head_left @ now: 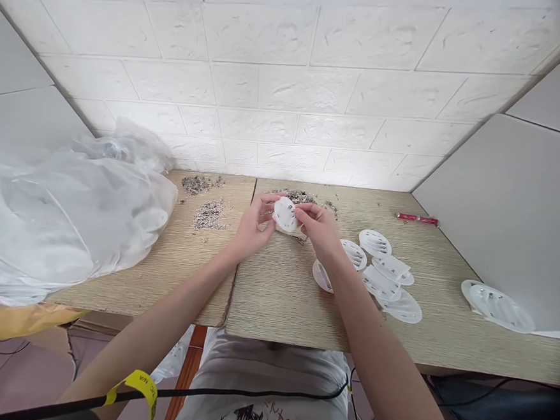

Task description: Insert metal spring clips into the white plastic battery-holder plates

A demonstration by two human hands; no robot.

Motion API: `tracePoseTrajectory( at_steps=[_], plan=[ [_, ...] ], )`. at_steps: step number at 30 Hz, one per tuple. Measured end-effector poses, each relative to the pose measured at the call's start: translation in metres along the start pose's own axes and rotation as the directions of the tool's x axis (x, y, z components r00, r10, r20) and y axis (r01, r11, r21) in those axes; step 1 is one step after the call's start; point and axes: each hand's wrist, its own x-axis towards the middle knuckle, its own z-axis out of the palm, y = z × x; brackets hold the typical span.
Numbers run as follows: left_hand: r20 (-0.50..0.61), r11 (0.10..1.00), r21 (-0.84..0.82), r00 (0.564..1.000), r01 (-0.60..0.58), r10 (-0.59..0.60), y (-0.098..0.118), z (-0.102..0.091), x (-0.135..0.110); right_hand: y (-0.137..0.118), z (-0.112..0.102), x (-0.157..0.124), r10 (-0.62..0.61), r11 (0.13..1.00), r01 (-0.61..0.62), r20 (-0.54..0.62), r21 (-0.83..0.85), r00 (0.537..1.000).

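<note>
Between my two hands, above the middle of the table, is a round white plastic piece [285, 215] with small metal bits on its face. My left hand [256, 224] grips its left edge between thumb and fingers. At the right edge, the thumb and fingertips of my right hand [318, 225] pinch around it, near one of the metal bits; whether they hold a separate small part is too small to tell. Just behind the hands lies a heap of small metal parts [300, 197], partly hidden by them. Several similar white pieces [375, 243] lie beside my right forearm.
Two more piles of small metal parts [209, 214] lie left of the table seam. A big translucent plastic bag [68, 214] covers the left side. To the right are a red pen-like tool [416, 218] and a stack of white pieces [498, 306]. A black cable [229, 393] crosses in front of me.
</note>
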Motion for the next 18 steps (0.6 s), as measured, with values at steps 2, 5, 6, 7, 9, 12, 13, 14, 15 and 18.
tracePoseTrajectory(
  at_steps=[2, 5, 6, 7, 9, 12, 13, 14, 15, 18],
  plan=[
    [0.003, 0.984, -0.129, 0.993, 0.120, -0.120, 0.002, -0.002, 0.003, -0.001, -0.004, 0.002, -0.016, 1.000, 0.016, -0.039, 0.002, 0.999],
    [-0.022, 0.924, -0.257, 0.954, 0.283, -0.298, 0.003, -0.005, 0.005, 0.002, -0.005, 0.003, -0.085, 0.995, 0.082, -0.038, -0.059, 0.996],
    [-0.036, 0.910, -0.264, 0.939, 0.320, -0.341, 0.003, -0.006, 0.006, 0.003, -0.005, 0.003, -0.116, 0.990, 0.114, -0.020, -0.086, 0.993],
    [-0.047, 0.902, -0.255, 0.927, 0.349, -0.372, 0.003, -0.006, 0.006, 0.004, -0.003, 0.003, -0.147, 0.983, 0.146, 0.004, -0.114, 0.989],
    [-0.062, 0.897, -0.208, 0.910, 0.391, -0.411, 0.003, -0.005, 0.005, 0.007, 0.000, 0.002, -0.189, 0.967, 0.196, 0.055, -0.164, 0.980],
    [-0.077, 0.895, -0.166, 0.899, 0.415, -0.431, 0.001, -0.003, 0.005, 0.010, 0.005, 0.001, -0.209, 0.947, 0.229, 0.107, -0.225, 0.972],
    [-0.085, 0.893, -0.164, 0.896, 0.419, -0.436, 0.001, -0.002, 0.005, 0.011, 0.006, 0.000, -0.211, 0.943, 0.233, 0.114, -0.237, 0.971],
    [-0.092, 0.891, -0.163, 0.893, 0.423, -0.440, 0.000, -0.002, 0.005, 0.011, 0.006, 0.000, -0.213, 0.940, 0.237, 0.120, -0.245, 0.970],
    [-0.098, 0.891, -0.157, 0.891, 0.425, -0.443, 0.000, -0.002, 0.005, 0.011, 0.007, -0.001, -0.213, 0.938, 0.238, 0.124, -0.251, 0.969],
    [-0.112, 0.895, -0.125, 0.890, 0.428, -0.441, -0.002, -0.002, 0.004, 0.008, 0.008, -0.003, -0.205, 0.932, 0.234, 0.130, -0.277, 0.970]
  ],
)
